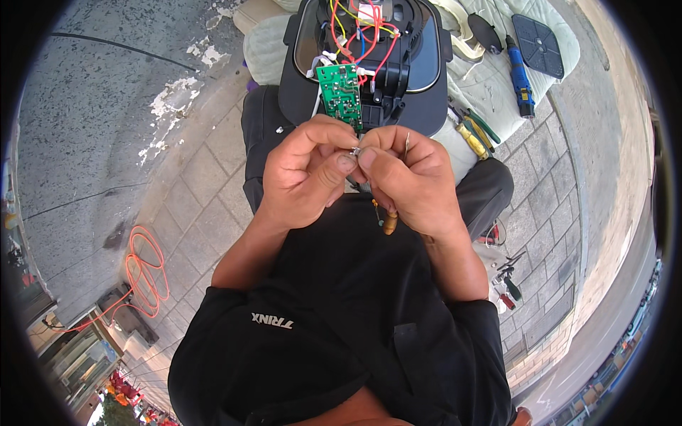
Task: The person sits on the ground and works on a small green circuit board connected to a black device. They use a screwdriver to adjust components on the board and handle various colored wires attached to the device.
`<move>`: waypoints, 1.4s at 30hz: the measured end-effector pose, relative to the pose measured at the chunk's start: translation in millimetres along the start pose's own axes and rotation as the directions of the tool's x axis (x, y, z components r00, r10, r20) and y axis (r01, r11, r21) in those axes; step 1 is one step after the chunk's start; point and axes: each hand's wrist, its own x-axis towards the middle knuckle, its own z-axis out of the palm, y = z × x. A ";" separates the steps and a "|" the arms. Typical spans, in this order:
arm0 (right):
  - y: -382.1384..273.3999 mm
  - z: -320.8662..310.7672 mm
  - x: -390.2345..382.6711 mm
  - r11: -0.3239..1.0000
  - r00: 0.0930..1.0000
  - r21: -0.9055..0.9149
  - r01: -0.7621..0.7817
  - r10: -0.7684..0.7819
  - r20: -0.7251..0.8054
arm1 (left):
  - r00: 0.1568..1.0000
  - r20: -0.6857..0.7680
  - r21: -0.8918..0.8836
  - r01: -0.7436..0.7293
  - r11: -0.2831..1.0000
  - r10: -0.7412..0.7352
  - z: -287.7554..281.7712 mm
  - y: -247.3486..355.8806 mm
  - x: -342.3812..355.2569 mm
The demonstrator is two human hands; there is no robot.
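Note:
Both hands meet at the middle, over my lap. My left hand (302,170) pinches a tiny silvery metal part (354,151) between thumb and forefinger. The thumb and forefinger of my right hand (419,177) close on the same part; its exact kind is too small to tell. Tucked in my right fingers is a slim tool with a wooden handle (390,222), its middle hidden by the hand. Just beyond the fingertips a green circuit board (341,94) leans on an opened black appliance (293,106), with red, yellow and blue wires (361,44) running across it.
To the right, a pale quilted cloth (469,89) bears a blue power screwdriver (521,78), a dark square grille (538,46) and yellow- and green-handled pliers (474,138). Small tools (507,287) lie on the paving at lower right. An orange cable (145,277) coils at left.

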 end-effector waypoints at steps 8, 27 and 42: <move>-2.3 0.5 -0.9 1.000 1.000 0.025 0.011 -0.011 0.012 | 1.000 0.005 -0.006 -0.003 1.000 0.003 -1.3 -1.2 -0.6; -3.9 7.1 -6.3 0.993 0.993 0.008 0.118 -0.118 0.007 | 1.000 -0.021 -0.058 0.021 0.998 -0.022 0.3 1.8 -1.7; 16.6 6.8 -3.2 0.846 0.897 -0.344 0.406 -0.441 -0.026 | 0.998 -0.041 -0.087 0.048 0.995 -0.052 -0.8 -0.2 -4.8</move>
